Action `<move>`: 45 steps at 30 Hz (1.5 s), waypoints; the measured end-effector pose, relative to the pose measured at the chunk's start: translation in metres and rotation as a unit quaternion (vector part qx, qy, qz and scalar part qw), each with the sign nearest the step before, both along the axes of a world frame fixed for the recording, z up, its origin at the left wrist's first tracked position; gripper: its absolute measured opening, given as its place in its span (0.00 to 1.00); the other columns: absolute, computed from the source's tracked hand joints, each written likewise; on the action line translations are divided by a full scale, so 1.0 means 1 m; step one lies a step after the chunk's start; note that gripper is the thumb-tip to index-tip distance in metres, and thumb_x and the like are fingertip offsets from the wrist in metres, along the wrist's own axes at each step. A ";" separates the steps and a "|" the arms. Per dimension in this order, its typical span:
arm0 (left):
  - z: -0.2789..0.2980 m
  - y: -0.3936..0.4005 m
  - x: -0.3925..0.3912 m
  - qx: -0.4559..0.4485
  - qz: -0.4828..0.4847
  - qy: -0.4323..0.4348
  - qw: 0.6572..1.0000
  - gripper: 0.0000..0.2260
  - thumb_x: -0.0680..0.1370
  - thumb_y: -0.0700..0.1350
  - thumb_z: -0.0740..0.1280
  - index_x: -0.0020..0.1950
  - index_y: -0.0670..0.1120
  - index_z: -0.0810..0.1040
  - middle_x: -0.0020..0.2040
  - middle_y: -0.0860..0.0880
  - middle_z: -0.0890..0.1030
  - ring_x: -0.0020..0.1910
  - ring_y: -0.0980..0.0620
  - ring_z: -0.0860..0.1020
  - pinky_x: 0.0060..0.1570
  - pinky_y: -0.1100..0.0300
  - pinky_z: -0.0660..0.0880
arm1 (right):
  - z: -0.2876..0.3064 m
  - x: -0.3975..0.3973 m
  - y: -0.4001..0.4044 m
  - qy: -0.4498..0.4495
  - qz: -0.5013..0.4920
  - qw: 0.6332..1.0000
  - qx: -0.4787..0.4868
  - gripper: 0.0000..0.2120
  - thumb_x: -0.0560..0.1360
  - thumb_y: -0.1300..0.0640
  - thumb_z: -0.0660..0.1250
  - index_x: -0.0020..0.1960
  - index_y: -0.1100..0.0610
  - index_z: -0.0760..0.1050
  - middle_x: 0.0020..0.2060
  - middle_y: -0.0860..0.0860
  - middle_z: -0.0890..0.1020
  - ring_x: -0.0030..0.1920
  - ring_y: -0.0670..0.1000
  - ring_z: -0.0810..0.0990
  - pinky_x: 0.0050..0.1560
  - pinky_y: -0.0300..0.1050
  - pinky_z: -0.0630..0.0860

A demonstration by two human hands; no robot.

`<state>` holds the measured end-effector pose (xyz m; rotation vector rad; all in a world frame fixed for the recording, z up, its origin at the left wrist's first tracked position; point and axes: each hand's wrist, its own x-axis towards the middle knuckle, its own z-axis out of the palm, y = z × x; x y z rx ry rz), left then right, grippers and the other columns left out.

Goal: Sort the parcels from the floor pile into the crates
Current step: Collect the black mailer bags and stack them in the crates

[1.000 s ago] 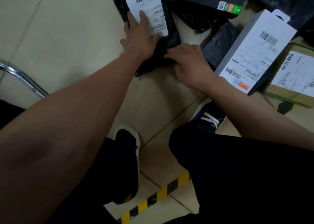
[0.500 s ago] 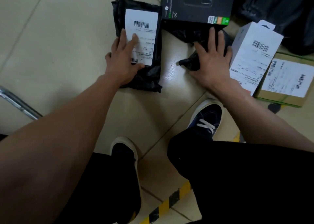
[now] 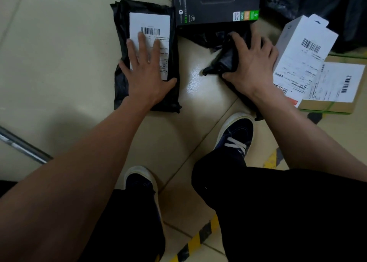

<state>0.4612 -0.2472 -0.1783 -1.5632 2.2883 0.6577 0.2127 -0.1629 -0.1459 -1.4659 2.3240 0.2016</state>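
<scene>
A black plastic mailer with a white barcode label (image 3: 123,49) lies flat on the tiled floor. My left hand (image 3: 148,71) rests flat on its label, fingers spread, pressing rather than gripping. To the right, my right hand (image 3: 251,63) closes around the bunched end of a second black mailer (image 3: 224,62), thumb under it and fingers over it. That mailer runs back under a dark product box (image 3: 214,1). No crate shows in the head view.
A white box with a shipping label (image 3: 303,49) leans on a labelled brown carton (image 3: 337,95) at the right. Black bags (image 3: 321,5) fill the top right. My two shoes (image 3: 236,134) stand below. A metal bar (image 3: 21,146) crosses the left edge. Yellow-black tape (image 3: 196,240) marks the floor.
My right hand left the labelled mailer, moved right onto the second black mailer and has now closed on its end. My left hand has flattened on the label.
</scene>
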 end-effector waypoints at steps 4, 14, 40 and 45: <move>-0.001 0.001 -0.003 -0.005 0.021 -0.001 1.000 0.48 0.71 0.66 0.71 0.83 0.55 0.48 0.84 0.45 0.39 0.80 0.31 0.38 0.72 0.23 0.48 | 0.000 0.006 0.003 -0.019 0.035 0.999 -0.026 0.45 0.65 0.46 0.76 0.78 0.46 0.61 0.80 0.57 0.57 0.74 0.67 0.61 0.72 0.63 0.58; -0.003 0.001 -0.008 0.019 0.038 0.017 0.999 0.49 0.73 0.62 0.72 0.83 0.54 0.45 0.83 0.44 0.36 0.79 0.29 0.39 0.72 0.25 0.55 | 0.006 0.004 -0.002 -0.073 0.037 0.995 -0.047 0.43 0.65 0.42 0.75 0.77 0.44 0.62 0.79 0.54 0.58 0.74 0.64 0.60 0.70 0.61 0.59; 0.009 0.001 -0.013 -0.003 0.113 0.068 0.991 0.50 0.67 0.59 0.72 0.83 0.58 0.48 0.84 0.44 0.41 0.79 0.35 0.51 0.67 0.31 0.64 | 0.039 0.033 -0.017 -0.134 0.018 0.934 -0.330 0.34 0.69 0.36 0.74 0.69 0.51 0.71 0.71 0.64 0.67 0.71 0.62 0.67 0.68 0.58 0.69; 0.009 0.003 -0.011 -0.011 0.118 0.076 0.990 0.50 0.67 0.59 0.71 0.83 0.58 0.48 0.84 0.44 0.42 0.79 0.35 0.51 0.67 0.33 0.64 | 0.045 0.043 -0.024 -0.148 0.000 0.893 -0.426 0.34 0.69 0.35 0.76 0.64 0.49 0.64 0.67 0.71 0.67 0.69 0.66 0.69 0.66 0.58 0.70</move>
